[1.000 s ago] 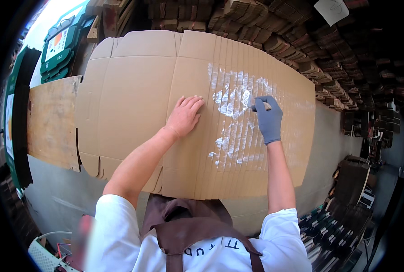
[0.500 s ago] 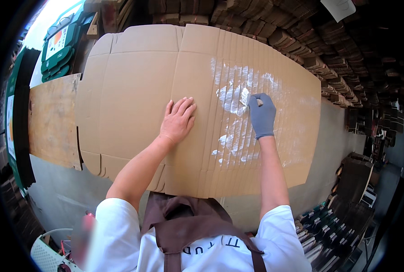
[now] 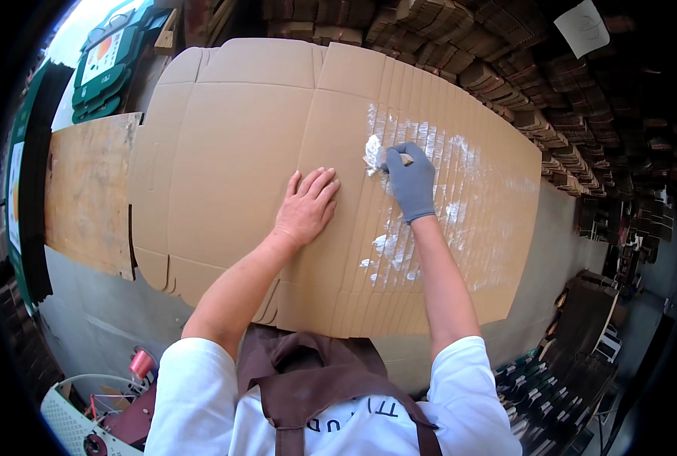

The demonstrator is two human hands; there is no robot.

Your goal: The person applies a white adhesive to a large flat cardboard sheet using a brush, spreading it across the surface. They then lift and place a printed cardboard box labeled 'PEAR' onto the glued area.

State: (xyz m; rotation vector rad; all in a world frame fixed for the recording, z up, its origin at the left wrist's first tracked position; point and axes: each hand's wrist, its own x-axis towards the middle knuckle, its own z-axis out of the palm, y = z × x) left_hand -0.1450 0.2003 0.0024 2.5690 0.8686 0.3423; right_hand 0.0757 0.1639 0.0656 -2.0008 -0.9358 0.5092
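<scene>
A brush [image 3: 407, 159] is being clamped in the gloved right hand [image 3: 413, 182] at the left edge of white smears [image 3: 386, 245] on the cardboard sheet [image 3: 239, 137], which is being touched by the left hand [image 3: 306, 205], fingers apart.

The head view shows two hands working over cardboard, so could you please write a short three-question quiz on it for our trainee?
1. Multiple choice: what colour is the glove on the right hand? A) green; B) blue-grey; C) red.
2. True or false: the left hand is holding the brush.
3. Fill in: the white smears lie on the ____ half of the flattened cardboard sheet, as the person sees it.

Key:
1. B.
2. False; the right hand holds it, while the left lies palm-down on the sheet.
3. Right.
</scene>
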